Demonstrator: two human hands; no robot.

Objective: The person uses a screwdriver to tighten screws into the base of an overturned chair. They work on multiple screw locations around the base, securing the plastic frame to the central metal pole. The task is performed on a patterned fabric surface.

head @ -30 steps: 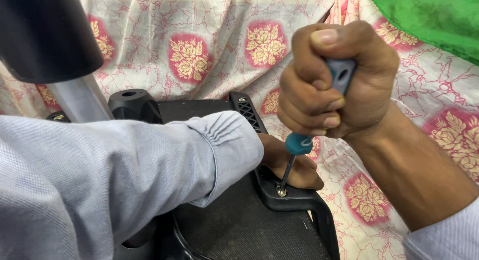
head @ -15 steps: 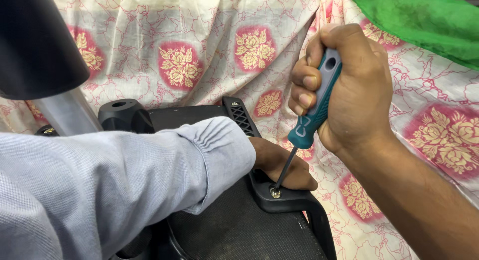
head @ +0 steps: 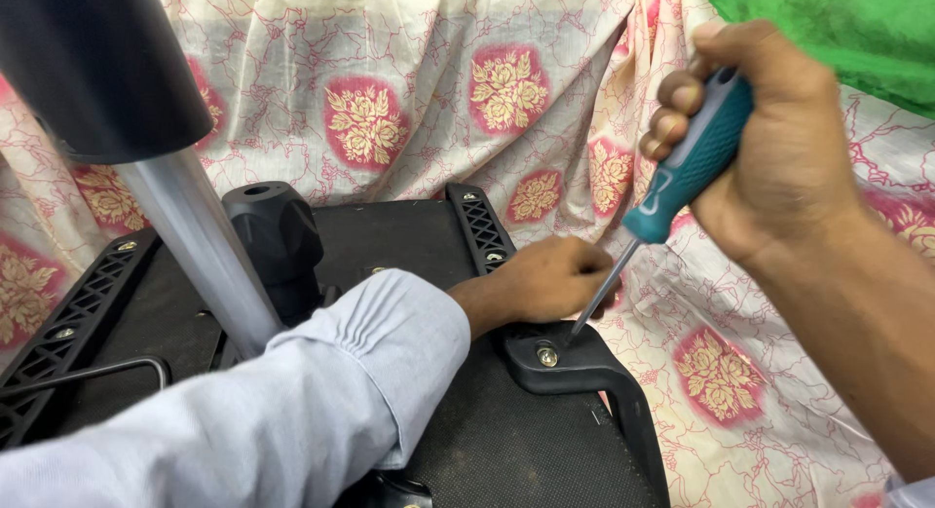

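Head view, and it's close work over an upturned black chair seat (head: 487, 450). The right hand (head: 779, 148) is fisted tight around a teal-handled screwdriver (head: 693, 162), fingers wrapped fully round the grip, shaft angled down and to the left. The tip sits just beside the screw (head: 547, 355), a shade to its right, on the black armrest bracket (head: 575, 367); whether it actually touches the bracket I cannot tell.

Take that screw as the marker. The left hand (head: 541, 284) lies just above and left of it, palm down on the seat edge, fingers curled loosely, clamped on nothing, pressing on the surface beside the bracket. A pale blue sleeve (head: 292, 411) runs away from the screw toward the lower left.

Further left of the screw stands a black knob (head: 273, 235), and beside that a silver column (head: 200, 245) rises at a tilt into a black cylinder (head: 88, 60). Up from the screw, a black lattice strip (head: 482, 225) borders the seat. Behind everything hangs a cream cloth with red floral patches (head: 438, 89), and far up right of the screw lies a green cloth (head: 838, 31).
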